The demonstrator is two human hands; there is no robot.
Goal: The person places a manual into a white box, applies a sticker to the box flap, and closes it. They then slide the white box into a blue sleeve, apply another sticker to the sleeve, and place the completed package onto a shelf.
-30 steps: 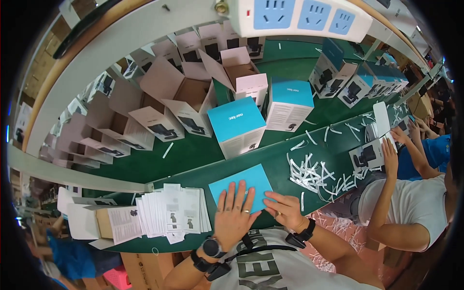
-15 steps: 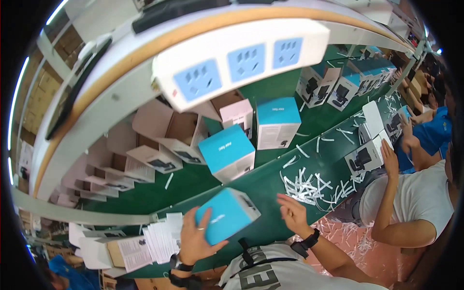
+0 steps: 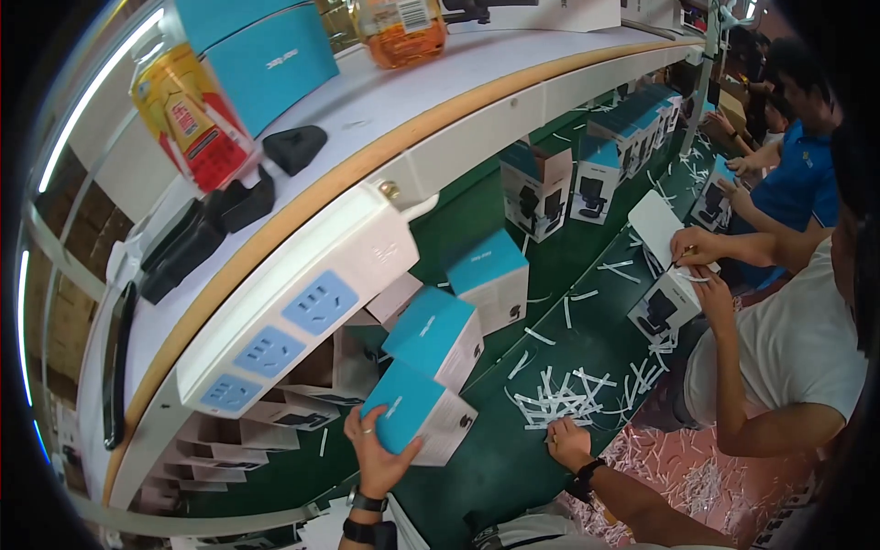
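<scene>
My left hand [image 3: 380,449], with a ring and wristbands, grips a carton with a blue top and white sides [image 3: 445,429]. Its thumb and fingers span the near side and the blue top. That carton sits tilted against another blue-topped carton [image 3: 435,335], at the edge of the green bench. A third blue-topped carton [image 3: 490,275] stands just behind. My right hand [image 3: 570,444] is at the near edge of a loose pile of white strips [image 3: 559,399]. Its fingers are bent together, and whatever they pinch is too small to make out.
Above the green bench [image 3: 495,403] runs a shelf [image 3: 440,87] with a white power strip [image 3: 302,302] under its edge. Bottles [image 3: 192,119] stand on the shelf. At right a co-worker's hands [image 3: 701,261] work on a white carton [image 3: 665,307]. Open cartons [image 3: 284,408] line the left.
My left hand has pushed the carton forward against the others. My right hand has lowered to the strips and its fingers have closed. The view has shifted, showing more of the shelf.
</scene>
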